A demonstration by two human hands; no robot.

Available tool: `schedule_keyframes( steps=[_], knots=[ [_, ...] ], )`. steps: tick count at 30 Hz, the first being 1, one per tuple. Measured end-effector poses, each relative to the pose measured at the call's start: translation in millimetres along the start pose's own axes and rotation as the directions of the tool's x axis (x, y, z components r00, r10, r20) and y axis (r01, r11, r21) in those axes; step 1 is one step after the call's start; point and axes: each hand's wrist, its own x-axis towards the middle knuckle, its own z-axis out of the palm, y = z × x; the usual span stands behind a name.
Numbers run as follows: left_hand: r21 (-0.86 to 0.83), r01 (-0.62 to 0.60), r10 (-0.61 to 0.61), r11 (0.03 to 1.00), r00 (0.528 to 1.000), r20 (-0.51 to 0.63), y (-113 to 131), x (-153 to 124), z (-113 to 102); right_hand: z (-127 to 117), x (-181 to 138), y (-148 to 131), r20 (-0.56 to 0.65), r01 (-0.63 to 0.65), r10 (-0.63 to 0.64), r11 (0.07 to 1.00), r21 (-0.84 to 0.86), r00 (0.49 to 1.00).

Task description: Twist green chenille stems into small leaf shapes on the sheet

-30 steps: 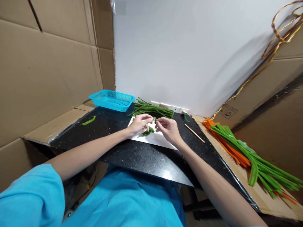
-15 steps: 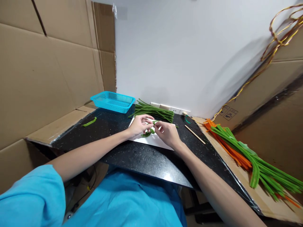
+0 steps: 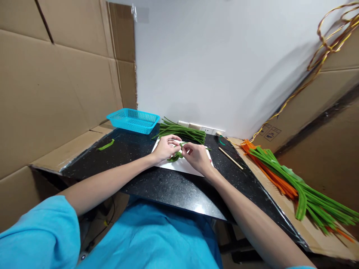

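Observation:
Both hands meet over a white sheet (image 3: 187,167) on the black counter (image 3: 157,183). My left hand (image 3: 166,147) and my right hand (image 3: 196,157) each pinch a thin green pipe cleaner (image 3: 183,144) held between them just above the sheet. A small bent green piece (image 3: 174,158) lies on the sheet under the hands. Behind them lies a bundle of dark green pipe cleaners (image 3: 182,131).
A blue plastic basket (image 3: 133,119) stands at the counter's back left. A loose green piece (image 3: 106,145) lies at the left edge. A wooden stick (image 3: 230,158) lies right of the sheet. Orange and green pipe cleaners (image 3: 291,188) are heaped on cardboard at right. Cardboard walls enclose both sides.
My hands have drawn closer together, and the right hand now pinches the green pipe cleaner next to the left fingers. The camera has shifted slightly.

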Motion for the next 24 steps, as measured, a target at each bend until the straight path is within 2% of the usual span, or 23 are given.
schedule_keyframes(
  steps=[3,7,10,13,16,19,21,24],
  knots=[
    [0.101,-0.063,0.058,0.993,0.997,0.048,0.6,-0.7,-2.7,-3.7,-1.5,3.4,0.049,0.056,-0.054,0.998,-0.04,0.997],
    [0.326,-0.263,0.225,0.908,0.963,0.151,1.1,-2.4,-7.2,-9.3,-2.7,8.0,0.066,0.084,-0.08,0.995,-0.054,0.995],
    [0.434,-0.354,0.303,0.828,0.935,0.185,1.0,-4.1,-9.4,-12.7,-1.3,7.7,0.071,0.048,-0.054,0.995,0.085,0.996],
    [0.497,-0.433,0.366,0.752,0.902,0.23,2.3,-5.3,-11.0,-15.4,1.5,4.3,0.14,-0.067,0.019,0.936,0.345,0.99],
    [0.496,-0.444,0.39,0.746,0.895,0.215,4.9,-4.8,-12.3,-17.9,5.1,1.0,0.27,-0.235,0.086,0.772,0.59,0.959],
    [0.474,-0.4,0.364,0.784,0.916,0.17,6.7,-3.1,-13.2,-20.4,7.8,-0.1,0.288,-0.315,0.151,0.643,0.698,0.946],
    [0.459,-0.362,0.336,0.811,0.931,0.141,6.6,-1.9,-13.4,-21.9,8.2,0.0,0.254,-0.312,0.184,0.637,0.705,0.95],
    [0.441,-0.336,0.307,0.832,0.942,0.138,5.0,-0.8,-13.2,-22.3,6.3,0.4,0.182,-0.24,0.157,0.704,0.668,0.971]
  ],
)
